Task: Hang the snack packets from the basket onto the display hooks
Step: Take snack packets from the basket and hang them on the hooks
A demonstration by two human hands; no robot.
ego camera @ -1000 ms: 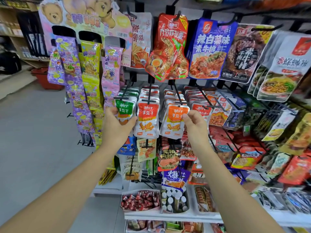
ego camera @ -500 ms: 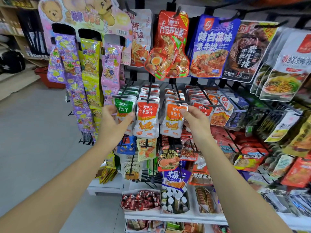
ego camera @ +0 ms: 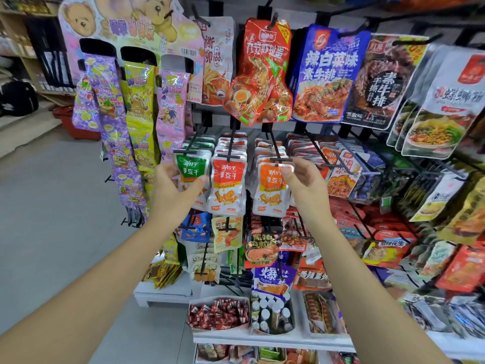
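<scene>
Snack packets are hung in stacks on three display hooks in the middle row of the rack, and three front packets are seen side by side: one green packet, one red packet and one orange packet. All three are hung upright, and neighbours touch or nearly touch at the edges.

Two bare hands are raised to this row. The green packet is gripped by the left hand: the thumb is laid across its front, and the fingers are curled round its left edge. It cannot be told whether this packet is threaded on its hook. The orange packet is pinched at its upper right corner by the right hand, with the thumb on the front and the curled fingers just beside the hook tip. The red packet between them is touched by neither hand.

Above, five large packets are counted along the top row, with more stacked behind the rightmost one. To the left, three candy strips, one purple, one yellow and one pink, are hung from a bear card.

Below, three trays are set in a line on a white shelf; red-wrapped sweets are held in the first and small bottles in the second.

One red basket is seen on the floor at the far left, partly hidden behind the purple strip and well apart from both hands.
</scene>
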